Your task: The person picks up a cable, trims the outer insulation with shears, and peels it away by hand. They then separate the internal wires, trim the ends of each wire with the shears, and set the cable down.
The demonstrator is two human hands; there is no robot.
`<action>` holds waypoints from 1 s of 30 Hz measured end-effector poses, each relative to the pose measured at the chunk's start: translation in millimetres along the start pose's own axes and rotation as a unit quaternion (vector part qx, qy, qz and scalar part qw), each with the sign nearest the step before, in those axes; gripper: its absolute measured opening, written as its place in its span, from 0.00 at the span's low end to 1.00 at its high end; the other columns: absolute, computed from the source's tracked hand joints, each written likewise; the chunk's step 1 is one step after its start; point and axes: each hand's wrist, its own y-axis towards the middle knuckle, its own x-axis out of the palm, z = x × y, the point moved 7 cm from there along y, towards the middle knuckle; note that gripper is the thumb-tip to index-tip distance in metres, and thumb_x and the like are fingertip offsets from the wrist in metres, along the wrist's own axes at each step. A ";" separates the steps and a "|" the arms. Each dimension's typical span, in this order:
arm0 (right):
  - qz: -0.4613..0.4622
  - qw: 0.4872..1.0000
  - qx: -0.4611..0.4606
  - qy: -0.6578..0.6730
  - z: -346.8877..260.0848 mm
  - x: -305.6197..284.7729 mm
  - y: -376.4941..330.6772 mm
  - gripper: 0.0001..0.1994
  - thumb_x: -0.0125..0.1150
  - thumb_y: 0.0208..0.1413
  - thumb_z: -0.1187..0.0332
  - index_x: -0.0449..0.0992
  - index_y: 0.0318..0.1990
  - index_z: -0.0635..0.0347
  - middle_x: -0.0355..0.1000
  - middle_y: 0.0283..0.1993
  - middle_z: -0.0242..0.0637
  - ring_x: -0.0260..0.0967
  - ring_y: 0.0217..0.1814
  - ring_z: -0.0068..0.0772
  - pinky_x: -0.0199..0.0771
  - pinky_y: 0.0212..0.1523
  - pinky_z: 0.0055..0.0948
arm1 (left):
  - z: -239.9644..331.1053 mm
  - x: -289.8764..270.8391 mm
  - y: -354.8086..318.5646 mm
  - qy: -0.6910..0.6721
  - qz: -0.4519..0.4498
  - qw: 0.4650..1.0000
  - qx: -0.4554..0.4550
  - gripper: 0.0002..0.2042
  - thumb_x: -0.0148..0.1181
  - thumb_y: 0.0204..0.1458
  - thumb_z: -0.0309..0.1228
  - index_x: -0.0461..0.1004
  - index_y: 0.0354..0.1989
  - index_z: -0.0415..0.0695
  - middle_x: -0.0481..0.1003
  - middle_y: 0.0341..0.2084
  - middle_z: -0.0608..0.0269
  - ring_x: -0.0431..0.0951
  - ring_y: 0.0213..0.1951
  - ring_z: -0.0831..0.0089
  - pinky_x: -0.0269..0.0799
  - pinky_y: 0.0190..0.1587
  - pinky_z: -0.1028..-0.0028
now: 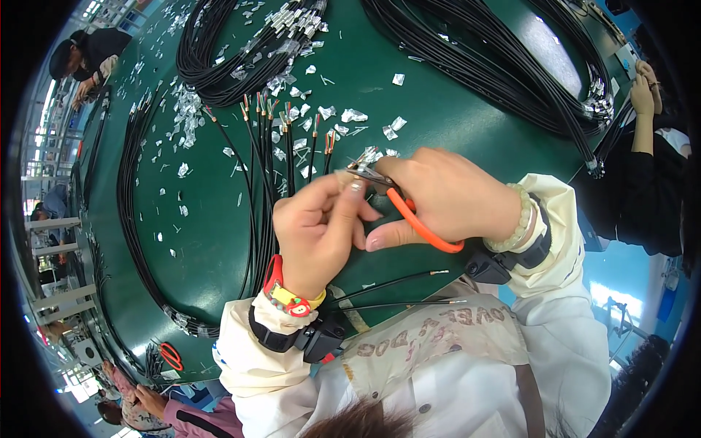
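My right hand [445, 197] is closed round a pair of cutting pliers with orange handles [415, 221]. The metal jaws meet the cable end [355, 167] that my left hand [321, 219] pinches between thumb and fingers. Foil and thin wires show at that end; most of the cable is hidden behind my hands. Just beyond my left hand lie several black cables [263, 168] with bared red, white and other coloured wire ends. Two more black cables [387, 283] lie close to my body, below my hands.
Foil scraps [188, 120] are strewn over the green table [467, 109]. Black cable coils [201, 62] lie at the back left, and a larger bundle [482, 62] at the back right. Orange-handled scissors [171, 356] rest near the left edge. Other people [91, 62] work around the table.
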 end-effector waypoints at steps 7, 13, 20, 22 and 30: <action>0.270 0.951 -0.068 -0.136 -2.0 -24.6 -9.0 0.27 0.66 0.34 0.54 0.71 0.44 0.57 0.61 0.12 0.35 0.61 0.15 0.35 0.61 0.17 0.29 | -15.1 -2.8 -1.5 -0.158 0.014 0.971 -0.180 0.09 0.50 0.53 0.28 0.70 0.35 0.33 0.69 0.12 0.65 0.60 0.09 0.88 0.53 0.10 0.87; 0.314 0.906 -0.064 -0.277 -11.3 -24.4 -10.2 0.30 0.64 0.32 0.66 0.69 0.51 0.50 0.53 0.09 0.29 0.53 0.11 0.27 0.54 0.14 0.26 | -14.8 -8.2 -4.5 -0.147 0.029 0.972 -0.179 0.09 0.49 0.53 0.29 0.70 0.35 0.34 0.68 0.12 0.66 0.59 0.09 0.89 0.52 0.09 0.88; 0.311 0.902 -0.068 -0.293 -10.8 -19.5 -6.9 0.30 0.64 0.32 0.67 0.68 0.51 0.50 0.53 0.09 0.29 0.52 0.11 0.26 0.54 0.14 0.26 | -17.3 -9.4 -7.3 -0.150 0.016 0.972 -0.182 0.10 0.49 0.54 0.29 0.70 0.36 0.34 0.68 0.12 0.66 0.59 0.08 0.88 0.52 0.09 0.88; 0.313 0.902 -0.070 -0.288 -10.9 -19.5 -6.6 0.30 0.64 0.32 0.67 0.68 0.51 0.50 0.53 0.10 0.29 0.53 0.11 0.26 0.54 0.14 0.26 | -17.3 -9.6 -7.2 -0.146 0.017 0.973 -0.180 0.10 0.49 0.54 0.30 0.70 0.36 0.34 0.68 0.12 0.66 0.59 0.08 0.88 0.52 0.09 0.88; 0.314 0.899 -0.071 -0.296 -14.0 -22.2 -6.2 0.31 0.64 0.32 0.67 0.68 0.51 0.50 0.54 0.10 0.29 0.53 0.12 0.26 0.55 0.14 0.26 | -13.3 -9.9 -5.9 -0.145 0.013 0.973 -0.179 0.10 0.49 0.54 0.30 0.70 0.35 0.34 0.68 0.12 0.66 0.59 0.08 0.88 0.52 0.09 0.87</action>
